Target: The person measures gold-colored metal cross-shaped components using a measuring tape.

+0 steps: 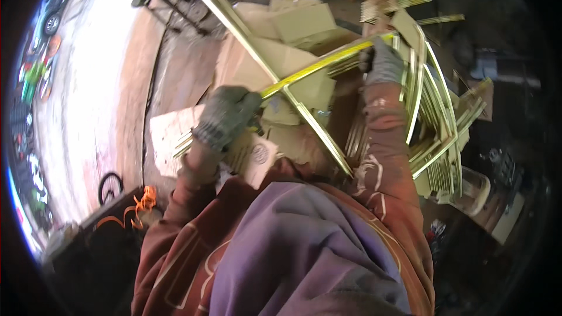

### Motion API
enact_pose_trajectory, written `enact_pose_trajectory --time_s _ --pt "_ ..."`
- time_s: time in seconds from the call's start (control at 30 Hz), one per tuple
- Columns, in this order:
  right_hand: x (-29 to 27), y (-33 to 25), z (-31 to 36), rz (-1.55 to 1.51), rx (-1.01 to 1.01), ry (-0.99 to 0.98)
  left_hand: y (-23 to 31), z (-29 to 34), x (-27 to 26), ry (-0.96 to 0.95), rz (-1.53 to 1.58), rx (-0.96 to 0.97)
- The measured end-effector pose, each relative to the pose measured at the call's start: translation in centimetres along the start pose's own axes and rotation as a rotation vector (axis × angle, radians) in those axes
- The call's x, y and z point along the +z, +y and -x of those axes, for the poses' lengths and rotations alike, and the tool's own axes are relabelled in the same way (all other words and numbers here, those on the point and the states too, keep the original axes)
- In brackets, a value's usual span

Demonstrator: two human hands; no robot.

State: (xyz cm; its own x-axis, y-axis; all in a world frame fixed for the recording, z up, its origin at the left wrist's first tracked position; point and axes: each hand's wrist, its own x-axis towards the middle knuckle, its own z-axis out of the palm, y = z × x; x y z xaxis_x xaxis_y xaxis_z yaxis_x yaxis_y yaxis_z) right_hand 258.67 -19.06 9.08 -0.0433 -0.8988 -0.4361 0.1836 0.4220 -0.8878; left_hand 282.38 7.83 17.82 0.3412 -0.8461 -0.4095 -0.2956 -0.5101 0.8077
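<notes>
A yellow tape measure (325, 65) stretches slantwise between my two gloved hands. My left hand (228, 116), in a grey glove, is closed round its lower left end; the tape's case is not clearly visible. At the upper right, my right hand (383, 61) is closed on the far end, beside a bundle of brass-coloured strips. Under the tape, a long brass-coloured strip (313, 123) crosses it at an angle, running from upper left to lower right. Cardboard (304, 23) lies beneath them.
Many brass-coloured strips, some bent (436, 105), are heaped on the right. An orange coiled hose (145, 199) hangs at lower left. A clear plastic container (475, 193) stands at the right. Beyond the bright pavement (88, 82) at left are a parked car (54, 20) and a wheel (110, 187).
</notes>
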Motion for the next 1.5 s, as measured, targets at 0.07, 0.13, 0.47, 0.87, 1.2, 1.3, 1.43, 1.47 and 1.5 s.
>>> enact_pose_trajectory --time_s 0.07,0.13,0.47,0.87,1.2,1.3,1.43,1.47,1.5 --pt "0.6 -0.9 1.1 -0.003 0.011 0.009 -0.8 -0.2 -0.5 -0.020 -0.063 0.008" --pt "0.5 -1.1 0.6 0.039 0.042 0.013 -1.3 -0.2 -0.6 -0.028 -0.082 0.016" --pt "-0.2 -0.5 -0.9 0.012 0.051 -0.007 -1.7 -0.1 -0.5 -0.033 -0.078 0.015" --pt "0.2 -0.7 0.0 0.019 -0.007 -0.007 -2.6 -0.6 0.0 0.056 -0.279 0.161" --pt "-0.3 -0.4 -0.8 -0.014 0.012 -0.045 -1.9 -0.5 0.4 0.110 -0.355 0.160" --pt "-0.1 -0.5 -0.5 -0.011 0.016 -0.042 -2.0 -0.5 0.2 0.085 -0.355 0.179" --pt "-0.2 -0.2 -0.7 -0.017 0.000 -0.037 -1.9 -0.5 -0.1 0.041 -0.304 0.143" --pt "-0.3 -0.2 -0.6 -0.012 0.003 -0.036 -1.8 -0.4 -0.2 0.037 -0.296 0.136" --pt "0.0 -0.4 0.0 -0.005 0.002 -0.037 -1.8 -0.3 -0.2 0.037 -0.284 0.132"
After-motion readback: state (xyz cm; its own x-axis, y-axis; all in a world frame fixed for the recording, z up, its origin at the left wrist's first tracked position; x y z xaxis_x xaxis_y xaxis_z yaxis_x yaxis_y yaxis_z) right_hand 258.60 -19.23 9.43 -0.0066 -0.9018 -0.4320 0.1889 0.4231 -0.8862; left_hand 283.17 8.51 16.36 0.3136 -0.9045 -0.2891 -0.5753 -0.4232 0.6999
